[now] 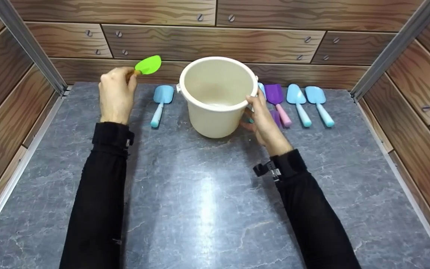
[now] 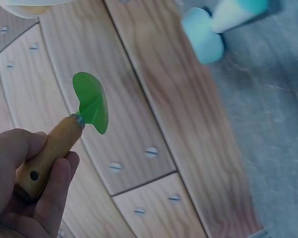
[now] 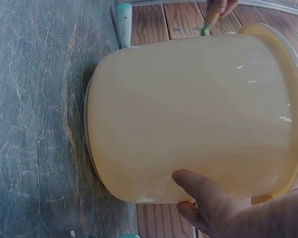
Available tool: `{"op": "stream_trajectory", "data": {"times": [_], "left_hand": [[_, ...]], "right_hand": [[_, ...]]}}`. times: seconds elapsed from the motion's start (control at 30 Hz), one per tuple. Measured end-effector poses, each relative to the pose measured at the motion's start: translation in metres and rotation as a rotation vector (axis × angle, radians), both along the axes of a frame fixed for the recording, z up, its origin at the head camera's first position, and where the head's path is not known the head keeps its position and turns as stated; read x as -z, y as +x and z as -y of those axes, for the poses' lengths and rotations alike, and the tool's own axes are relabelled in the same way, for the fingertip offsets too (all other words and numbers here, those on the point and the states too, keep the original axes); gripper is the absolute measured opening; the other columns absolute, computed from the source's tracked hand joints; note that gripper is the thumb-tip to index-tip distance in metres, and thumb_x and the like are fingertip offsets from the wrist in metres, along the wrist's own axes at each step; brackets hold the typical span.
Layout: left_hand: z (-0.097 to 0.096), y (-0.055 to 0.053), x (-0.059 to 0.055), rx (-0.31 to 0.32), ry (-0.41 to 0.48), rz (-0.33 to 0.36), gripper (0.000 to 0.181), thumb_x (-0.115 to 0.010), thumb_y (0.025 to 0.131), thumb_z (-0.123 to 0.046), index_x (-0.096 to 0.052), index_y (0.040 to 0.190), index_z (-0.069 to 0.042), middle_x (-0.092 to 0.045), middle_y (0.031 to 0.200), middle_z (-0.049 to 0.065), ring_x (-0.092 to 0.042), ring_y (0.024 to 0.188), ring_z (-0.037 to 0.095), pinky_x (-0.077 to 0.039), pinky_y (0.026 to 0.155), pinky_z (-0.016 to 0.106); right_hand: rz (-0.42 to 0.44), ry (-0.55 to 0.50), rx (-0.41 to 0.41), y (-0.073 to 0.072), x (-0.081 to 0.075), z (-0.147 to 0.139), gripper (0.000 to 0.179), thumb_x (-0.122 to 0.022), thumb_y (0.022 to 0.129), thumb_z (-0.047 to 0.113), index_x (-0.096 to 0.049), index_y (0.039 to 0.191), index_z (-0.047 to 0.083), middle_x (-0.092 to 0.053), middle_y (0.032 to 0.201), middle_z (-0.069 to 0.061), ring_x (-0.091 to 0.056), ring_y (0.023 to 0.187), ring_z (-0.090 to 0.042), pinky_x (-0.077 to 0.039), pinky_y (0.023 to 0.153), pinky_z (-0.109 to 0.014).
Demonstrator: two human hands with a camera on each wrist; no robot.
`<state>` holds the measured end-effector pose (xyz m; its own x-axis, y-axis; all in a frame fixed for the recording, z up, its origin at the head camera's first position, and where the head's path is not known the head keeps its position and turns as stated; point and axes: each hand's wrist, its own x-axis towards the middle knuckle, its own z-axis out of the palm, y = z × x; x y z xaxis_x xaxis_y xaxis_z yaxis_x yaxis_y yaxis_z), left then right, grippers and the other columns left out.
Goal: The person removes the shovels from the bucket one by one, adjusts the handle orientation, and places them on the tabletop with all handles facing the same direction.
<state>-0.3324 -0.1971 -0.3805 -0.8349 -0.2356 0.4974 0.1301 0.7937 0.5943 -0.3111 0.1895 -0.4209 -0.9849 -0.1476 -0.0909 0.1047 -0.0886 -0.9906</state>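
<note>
My left hand [image 1: 117,91] pinches a small trowel [image 1: 149,65] with a bright green blade. Its short wooden handle [image 2: 52,156] shows between thumb and fingers in the left wrist view, raised above the table. A cream bucket [image 1: 215,121] stands upright at the back middle, its visible inside bare. My right hand [image 1: 263,121] touches the bucket's right side near the rim, its fingers spread; in the right wrist view a fingertip [image 3: 184,178] lies against the outer wall. Left of the bucket lies a blue trowel [image 1: 162,99] with a pale turquoise handle.
Right of the bucket lie a purple shovel [image 1: 274,93] with a pink handle and two blue trowels, one [image 1: 296,95] beside the other [image 1: 315,96]. More blue and purple pieces are partly hidden by my right hand. Wood-patterned walls [image 1: 207,43] enclose the grey marbled table [image 1: 177,194].
</note>
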Motion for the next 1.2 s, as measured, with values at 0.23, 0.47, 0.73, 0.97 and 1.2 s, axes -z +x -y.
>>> {"op": "stream_trajectory", "data": {"times": [0.23,0.47,0.73,0.97,1.2], "left_hand": [[0.011,-0.003,0.017,-0.034,0.005,0.060,0.026,-0.075,0.116,-0.014,-0.086,0.134,0.001,-0.086,0.135,0.025,-0.083,0.128,0.047,-0.066,0.114,0.061],[0.020,-0.004,0.033,-0.050,-0.018,0.121,0.027,-0.075,0.116,-0.016,-0.085,0.135,0.001,-0.086,0.133,0.026,-0.083,0.125,0.050,-0.065,0.111,0.065],[0.030,-0.005,0.047,-0.071,-0.036,0.236,0.032,-0.070,0.119,-0.016,-0.081,0.140,0.005,-0.082,0.137,0.032,-0.081,0.125,0.054,-0.066,0.109,0.066],[0.037,-0.006,0.061,-0.087,-0.048,0.297,0.031,-0.069,0.118,-0.015,-0.082,0.139,0.002,-0.080,0.142,0.034,-0.076,0.131,0.062,-0.062,0.113,0.073],[0.039,-0.007,0.072,-0.114,-0.095,0.313,0.027,-0.070,0.117,-0.014,-0.083,0.129,0.005,-0.080,0.136,0.037,-0.076,0.124,0.066,-0.063,0.107,0.075]], "right_hand": [[0.001,-0.011,0.000,0.000,0.001,-0.001,0.091,-0.045,0.115,0.041,0.006,0.190,0.031,-0.007,0.197,-0.020,-0.016,0.184,-0.050,-0.027,0.144,-0.077],[-0.001,-0.006,-0.007,0.001,0.000,-0.001,0.092,-0.045,0.116,0.042,0.008,0.190,0.031,-0.006,0.197,-0.019,-0.016,0.184,-0.050,-0.029,0.144,-0.076],[0.003,-0.005,-0.009,0.000,0.000,-0.001,0.093,-0.046,0.115,0.042,0.008,0.190,0.031,-0.005,0.197,-0.020,-0.015,0.184,-0.050,-0.029,0.144,-0.077],[0.016,-0.010,-0.006,0.000,0.001,-0.001,0.093,-0.045,0.115,0.042,0.010,0.190,0.031,-0.003,0.198,-0.019,-0.014,0.185,-0.048,-0.028,0.145,-0.075],[0.011,-0.005,-0.005,-0.001,0.000,-0.001,0.092,-0.045,0.116,0.042,0.009,0.190,0.031,-0.004,0.197,-0.020,-0.014,0.184,-0.050,-0.027,0.144,-0.077]]}}
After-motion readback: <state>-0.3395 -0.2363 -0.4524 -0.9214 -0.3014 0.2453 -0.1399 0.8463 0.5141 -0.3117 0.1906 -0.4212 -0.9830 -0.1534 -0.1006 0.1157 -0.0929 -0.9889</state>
